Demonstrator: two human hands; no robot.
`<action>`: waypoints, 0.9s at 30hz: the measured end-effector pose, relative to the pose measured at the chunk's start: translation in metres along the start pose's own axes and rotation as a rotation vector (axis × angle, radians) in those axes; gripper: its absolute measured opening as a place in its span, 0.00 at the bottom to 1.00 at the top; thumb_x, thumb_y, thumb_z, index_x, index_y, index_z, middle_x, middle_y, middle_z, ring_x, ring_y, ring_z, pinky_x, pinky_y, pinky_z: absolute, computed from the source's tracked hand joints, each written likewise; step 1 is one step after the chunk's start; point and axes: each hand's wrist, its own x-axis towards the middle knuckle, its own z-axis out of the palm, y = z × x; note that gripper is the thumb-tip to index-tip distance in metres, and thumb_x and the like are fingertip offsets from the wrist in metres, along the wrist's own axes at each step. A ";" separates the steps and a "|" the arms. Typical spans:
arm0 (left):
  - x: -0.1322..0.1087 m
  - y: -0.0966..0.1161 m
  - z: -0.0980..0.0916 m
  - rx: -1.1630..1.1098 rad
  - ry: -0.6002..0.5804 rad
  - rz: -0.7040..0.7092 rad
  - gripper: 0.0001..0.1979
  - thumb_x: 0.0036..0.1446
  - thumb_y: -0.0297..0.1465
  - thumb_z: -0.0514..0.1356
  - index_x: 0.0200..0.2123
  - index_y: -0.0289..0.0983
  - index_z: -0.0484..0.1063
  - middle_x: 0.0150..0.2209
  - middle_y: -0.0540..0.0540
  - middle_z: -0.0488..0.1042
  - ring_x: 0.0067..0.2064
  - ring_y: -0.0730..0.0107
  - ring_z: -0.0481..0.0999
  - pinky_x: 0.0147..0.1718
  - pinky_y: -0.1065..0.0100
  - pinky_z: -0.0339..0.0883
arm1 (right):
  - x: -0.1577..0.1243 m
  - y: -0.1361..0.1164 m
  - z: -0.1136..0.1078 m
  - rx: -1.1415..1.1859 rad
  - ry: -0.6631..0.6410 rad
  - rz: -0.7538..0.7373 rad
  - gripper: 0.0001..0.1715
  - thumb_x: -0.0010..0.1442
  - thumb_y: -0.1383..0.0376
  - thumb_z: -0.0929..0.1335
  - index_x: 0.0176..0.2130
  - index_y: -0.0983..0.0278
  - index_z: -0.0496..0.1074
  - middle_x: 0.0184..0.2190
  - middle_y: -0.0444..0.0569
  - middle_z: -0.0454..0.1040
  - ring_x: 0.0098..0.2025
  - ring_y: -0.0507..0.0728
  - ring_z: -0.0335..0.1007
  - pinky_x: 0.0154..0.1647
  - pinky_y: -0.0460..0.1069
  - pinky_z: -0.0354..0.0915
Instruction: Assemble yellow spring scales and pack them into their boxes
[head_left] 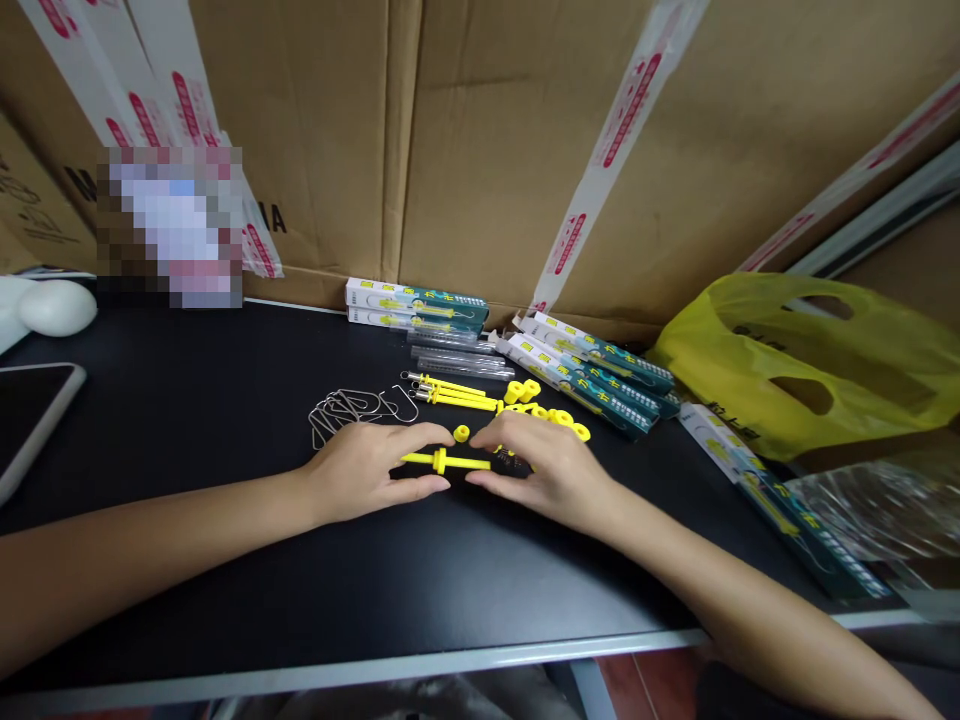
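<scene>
My left hand [375, 465] rests low over the table, thumb and index fingertip apart. Facing it, my right hand [551, 468] is curved the same way, its thumb and index fingertip also apart. Between them a thin yellow plastic rod [466, 463] with a collar lies level, its ends reaching into the gaps of both hands; neither thumb visibly pinches it. Just beyond the rod is a small yellow ring-shaped cap [462, 434]. Bent metal wire hooks [349, 410] are piled beyond my left hand. Past my right hand lie several yellow caps [559, 416], partly hidden.
Yellow rods with metal ends [454, 392] and clear tubes [461, 362] lie farther back. Printed boxes [416, 305] stand against a large cardboard box [480, 150]; more boxes [585, 385] lie right. A yellow plastic bag [720, 350] is at right, a phone-like device [34, 420] at left.
</scene>
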 end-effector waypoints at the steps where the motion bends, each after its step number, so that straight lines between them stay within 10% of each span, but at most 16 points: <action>1: 0.000 -0.001 0.000 -0.005 0.016 0.010 0.18 0.59 0.42 0.57 0.49 0.41 0.69 0.38 0.52 0.79 0.29 0.75 0.77 0.28 0.75 0.67 | 0.001 0.001 -0.010 -0.061 -0.068 0.050 0.12 0.59 0.57 0.69 0.40 0.62 0.68 0.34 0.48 0.74 0.35 0.54 0.71 0.34 0.47 0.64; 10: 0.000 -0.002 0.003 0.002 0.048 -0.012 0.11 0.60 0.36 0.55 0.43 0.40 0.71 0.34 0.53 0.78 0.31 0.75 0.77 0.28 0.76 0.66 | -0.005 0.011 -0.052 -0.327 -0.571 0.365 0.10 0.53 0.65 0.70 0.27 0.62 0.64 0.22 0.42 0.70 0.23 0.51 0.63 0.23 0.46 0.46; 27: 0.000 0.001 -0.001 -0.022 0.009 -0.016 0.10 0.57 0.29 0.51 0.41 0.39 0.67 0.29 0.54 0.73 0.22 0.78 0.68 0.24 0.75 0.60 | -0.006 0.030 -0.044 -0.441 -0.518 0.354 0.05 0.58 0.67 0.65 0.29 0.61 0.64 0.24 0.44 0.71 0.23 0.52 0.64 0.23 0.47 0.45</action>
